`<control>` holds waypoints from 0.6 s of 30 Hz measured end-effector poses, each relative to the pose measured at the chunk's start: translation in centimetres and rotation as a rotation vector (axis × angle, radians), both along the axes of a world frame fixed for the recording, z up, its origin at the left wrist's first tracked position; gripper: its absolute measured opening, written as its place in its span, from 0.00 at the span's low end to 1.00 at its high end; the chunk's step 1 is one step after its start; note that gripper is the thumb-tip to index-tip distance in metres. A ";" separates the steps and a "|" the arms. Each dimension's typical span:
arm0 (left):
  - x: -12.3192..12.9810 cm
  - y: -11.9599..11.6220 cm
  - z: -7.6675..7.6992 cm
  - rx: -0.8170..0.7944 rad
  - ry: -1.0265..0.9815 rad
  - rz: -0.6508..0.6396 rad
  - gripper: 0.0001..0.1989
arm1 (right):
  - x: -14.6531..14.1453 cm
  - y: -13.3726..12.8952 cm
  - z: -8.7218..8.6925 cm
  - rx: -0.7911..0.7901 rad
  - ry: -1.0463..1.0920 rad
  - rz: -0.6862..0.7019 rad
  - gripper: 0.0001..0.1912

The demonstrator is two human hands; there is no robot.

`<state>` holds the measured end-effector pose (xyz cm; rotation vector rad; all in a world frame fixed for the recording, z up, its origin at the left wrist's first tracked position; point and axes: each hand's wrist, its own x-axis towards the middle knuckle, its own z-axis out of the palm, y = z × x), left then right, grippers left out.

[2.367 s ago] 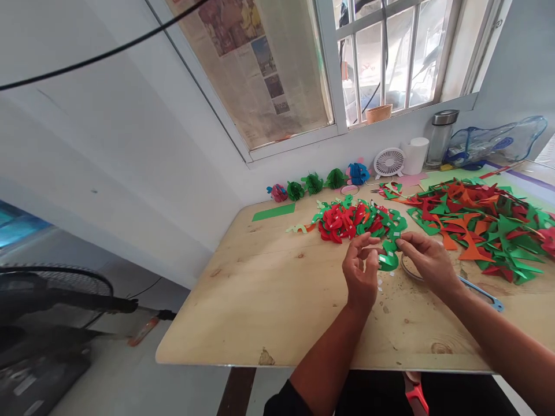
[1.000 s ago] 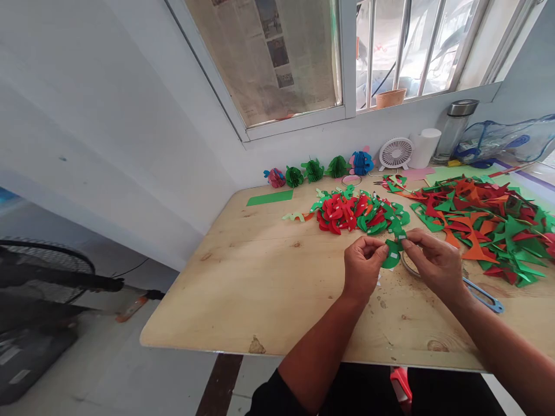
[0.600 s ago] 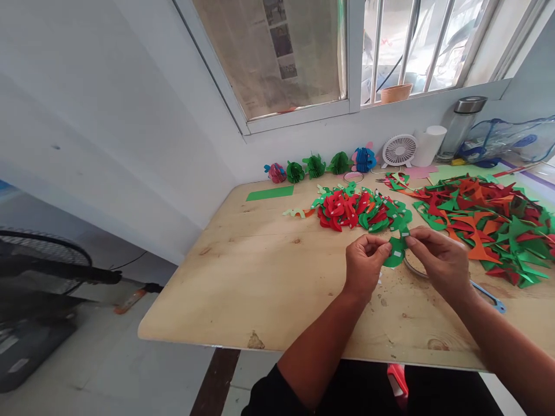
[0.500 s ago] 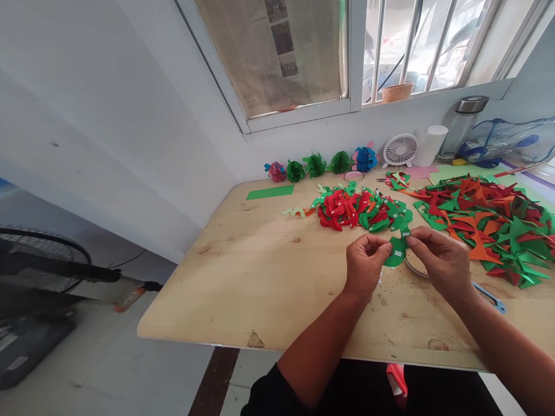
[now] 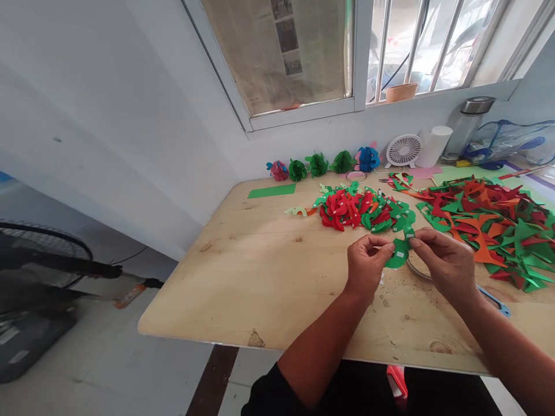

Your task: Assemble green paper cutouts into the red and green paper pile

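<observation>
Between my two hands is a green paper cutout (image 5: 396,258) with small white patches on it. My left hand (image 5: 366,260) pinches its left edge between thumb and fingers. The fingers of my right hand (image 5: 446,260) are closed on its upper right part. Just beyond lies a heap of red and green paper cutouts (image 5: 347,209), many with the same white patches. Under my right hand a ring-shaped object (image 5: 418,270) shows only in part. A light-blue handled tool (image 5: 498,303) sticks out beside my right wrist, mostly hidden.
Red, orange and green paper scraps (image 5: 489,225) are piled at the right. Along the wall stand folded-paper figures (image 5: 318,164), a small white fan (image 5: 404,151), a white cylinder (image 5: 433,144) and a glass bottle (image 5: 462,130). A green paper strip (image 5: 272,191) lies at the table's back left.
The view has shifted slightly. Both hands keep hold of the green paper cutout in nearly the same pose, with little other visible change.
</observation>
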<state>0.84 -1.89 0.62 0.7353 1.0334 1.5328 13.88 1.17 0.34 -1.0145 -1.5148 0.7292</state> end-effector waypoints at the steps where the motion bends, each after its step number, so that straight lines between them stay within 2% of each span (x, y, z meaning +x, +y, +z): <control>1: 0.0 0.0 0.0 -0.003 -0.005 -0.003 0.09 | 0.0 0.0 0.0 0.004 -0.007 -0.001 0.07; 13: 0.0 0.0 0.0 0.004 -0.032 -0.007 0.08 | 0.0 0.0 0.0 0.021 -0.001 0.007 0.05; 18: 0.1 0.0 -0.1 -0.004 -0.039 -0.004 0.09 | -0.1 0.0 0.1 0.003 0.009 -0.002 0.07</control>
